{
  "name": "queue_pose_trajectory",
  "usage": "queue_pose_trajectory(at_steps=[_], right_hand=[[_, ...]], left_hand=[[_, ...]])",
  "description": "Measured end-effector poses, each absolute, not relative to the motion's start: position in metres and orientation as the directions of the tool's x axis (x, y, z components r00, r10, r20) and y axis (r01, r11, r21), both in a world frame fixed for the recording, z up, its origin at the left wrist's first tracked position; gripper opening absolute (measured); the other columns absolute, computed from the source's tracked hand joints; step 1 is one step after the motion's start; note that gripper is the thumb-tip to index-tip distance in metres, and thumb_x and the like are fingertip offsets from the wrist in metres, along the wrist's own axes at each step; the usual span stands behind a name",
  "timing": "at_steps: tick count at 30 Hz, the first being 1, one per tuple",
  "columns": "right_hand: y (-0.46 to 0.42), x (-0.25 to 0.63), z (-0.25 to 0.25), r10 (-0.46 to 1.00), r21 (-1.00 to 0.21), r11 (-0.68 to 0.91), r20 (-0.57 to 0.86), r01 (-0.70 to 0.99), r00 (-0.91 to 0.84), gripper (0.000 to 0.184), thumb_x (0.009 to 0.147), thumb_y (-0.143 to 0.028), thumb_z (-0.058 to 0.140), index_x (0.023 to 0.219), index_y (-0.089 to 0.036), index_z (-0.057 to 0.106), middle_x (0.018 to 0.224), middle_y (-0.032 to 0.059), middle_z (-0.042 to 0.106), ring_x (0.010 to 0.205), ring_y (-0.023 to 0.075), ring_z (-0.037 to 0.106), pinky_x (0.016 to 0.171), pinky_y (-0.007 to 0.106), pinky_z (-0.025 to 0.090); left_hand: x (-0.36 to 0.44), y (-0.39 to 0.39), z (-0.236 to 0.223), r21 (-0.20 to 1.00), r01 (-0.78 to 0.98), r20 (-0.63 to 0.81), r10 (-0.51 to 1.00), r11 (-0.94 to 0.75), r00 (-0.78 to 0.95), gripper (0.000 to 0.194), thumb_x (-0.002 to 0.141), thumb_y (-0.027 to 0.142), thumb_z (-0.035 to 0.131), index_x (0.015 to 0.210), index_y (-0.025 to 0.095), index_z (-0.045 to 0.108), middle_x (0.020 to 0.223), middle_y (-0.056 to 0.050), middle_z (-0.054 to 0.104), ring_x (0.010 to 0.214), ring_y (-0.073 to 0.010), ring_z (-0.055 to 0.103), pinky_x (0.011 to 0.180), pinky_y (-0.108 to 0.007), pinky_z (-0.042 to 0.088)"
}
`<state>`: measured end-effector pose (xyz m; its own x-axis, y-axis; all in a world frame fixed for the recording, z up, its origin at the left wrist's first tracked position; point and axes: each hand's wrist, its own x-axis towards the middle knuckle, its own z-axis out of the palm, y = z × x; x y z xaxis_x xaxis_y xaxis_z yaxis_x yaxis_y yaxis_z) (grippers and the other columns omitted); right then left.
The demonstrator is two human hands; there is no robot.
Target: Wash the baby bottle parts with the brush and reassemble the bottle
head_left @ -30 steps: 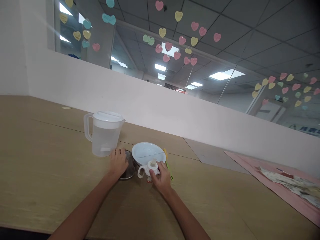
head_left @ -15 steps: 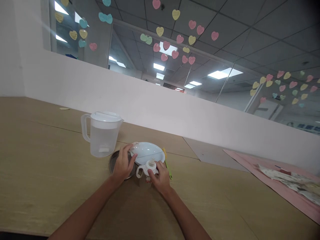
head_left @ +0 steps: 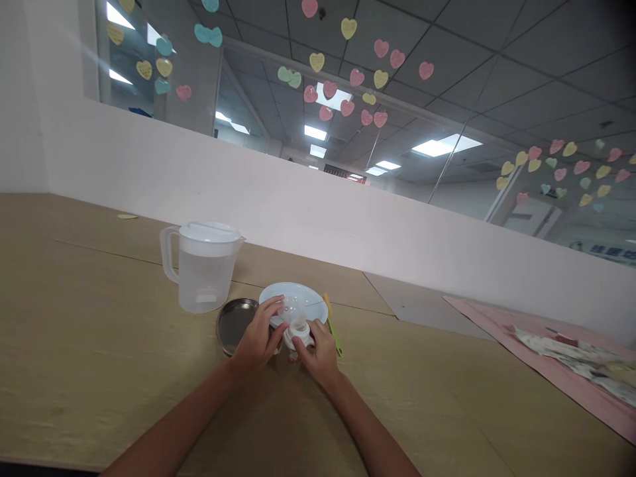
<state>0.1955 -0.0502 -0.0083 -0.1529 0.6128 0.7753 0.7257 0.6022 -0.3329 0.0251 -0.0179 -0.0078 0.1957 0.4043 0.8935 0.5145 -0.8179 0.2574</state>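
Observation:
A small white baby sippy cup [head_left: 299, 330] stands on the wooden table [head_left: 99, 371] in front of me. My right hand [head_left: 318, 350] grips it from the right, fingers wrapped round its body. My left hand [head_left: 258, 334] pinches a clear plastic cap [head_left: 289, 309] and holds it right over the cup's spout. Just behind the cup lies a white divided plate [head_left: 308, 301]. A round steel dish [head_left: 234, 324] sits to the left of my left hand.
A translucent plastic pitcher [head_left: 203, 266] with a white lid stands at the back left, holding water. A yellow-green utensil [head_left: 332, 324] lies beside the plate. A pink mat [head_left: 521, 361] with patterned cloth [head_left: 571, 351] lies at the right. A low white wall [head_left: 348, 218] runs behind the table.
My left hand left the steel dish, took up the clear cap by the plate, and brought it right, over the cup's spout. My right hand stayed on the cup.

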Motion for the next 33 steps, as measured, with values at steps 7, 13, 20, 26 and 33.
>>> queue_pose_trajectory(at_steps=[7, 13, 20, 26, 33], right_hand=[[-0.052, 0.195, -0.006, 0.612, -0.319, 0.592, 0.776, 0.740, -0.155, 0.029, 0.083, -0.044, 0.048, 0.079, -0.016, 0.056, 0.070, 0.0019, 0.053, 0.065, 0.0143, 0.049, 0.059, 0.025, 0.037], [-0.051, 0.195, -0.004, 0.616, -0.323, 0.599, 0.771, 0.733, -0.164, 0.030, 0.084, -0.044, 0.048, 0.080, -0.016, 0.056, 0.070, 0.0019, 0.054, 0.065, 0.0136, 0.051, 0.059, 0.024, 0.039], [-0.052, 0.199, -0.005, 0.612, -0.260, 0.560, 0.770, 0.787, -0.181, 0.047, 0.083, -0.050, 0.045, 0.112, -0.013, 0.054, 0.080, 0.0050, 0.060, 0.071, 0.0159, 0.056, 0.064, 0.028, 0.046], [-0.054, 0.198, -0.007, 0.582, -0.250, 0.554, 0.798, 0.794, -0.156, 0.072, 0.083, -0.048, 0.047, 0.140, -0.011, 0.023, 0.099, 0.0110, 0.064, 0.077, 0.0190, 0.062, 0.066, 0.033, 0.052], [-0.054, 0.199, -0.010, 0.510, -0.237, 0.626, 0.845, 0.743, -0.161, 0.060, 0.084, -0.042, 0.046, 0.134, -0.011, 0.033, 0.095, 0.0090, 0.067, 0.078, 0.0183, 0.064, 0.069, 0.031, 0.052]], left_hand=[[0.025, -0.034, 0.007, 0.206, 0.416, 0.859, 0.367, -0.886, 0.357, 0.045, 0.087, 0.022, 0.040, 0.131, 0.018, 0.033, 0.129, -0.014, 0.044, 0.120, -0.0226, 0.043, 0.099, -0.036, 0.039], [0.027, -0.037, 0.007, 0.316, 0.366, 0.792, 0.456, -0.875, 0.406, 0.045, 0.090, 0.025, 0.035, 0.135, 0.021, 0.033, 0.130, -0.011, 0.046, 0.118, -0.0202, 0.046, 0.098, -0.032, 0.039], [0.031, -0.038, 0.000, 0.458, 0.328, 0.746, 0.558, -0.826, 0.363, 0.045, 0.091, 0.031, 0.035, 0.135, 0.021, 0.035, 0.129, -0.008, 0.051, 0.113, -0.0190, 0.051, 0.095, -0.028, 0.041], [0.031, -0.036, -0.001, 0.490, 0.276, 0.732, 0.562, -0.827, 0.384, 0.045, 0.092, 0.033, 0.032, 0.135, 0.022, 0.034, 0.127, -0.008, 0.051, 0.111, -0.0187, 0.052, 0.093, -0.028, 0.042], [0.031, -0.038, -0.001, 0.562, 0.287, 0.687, 0.631, -0.775, 0.360, 0.056, 0.091, 0.039, 0.033, 0.141, 0.018, 0.020, 0.117, -0.010, 0.057, 0.101, -0.0193, 0.056, 0.091, -0.032, 0.044]])
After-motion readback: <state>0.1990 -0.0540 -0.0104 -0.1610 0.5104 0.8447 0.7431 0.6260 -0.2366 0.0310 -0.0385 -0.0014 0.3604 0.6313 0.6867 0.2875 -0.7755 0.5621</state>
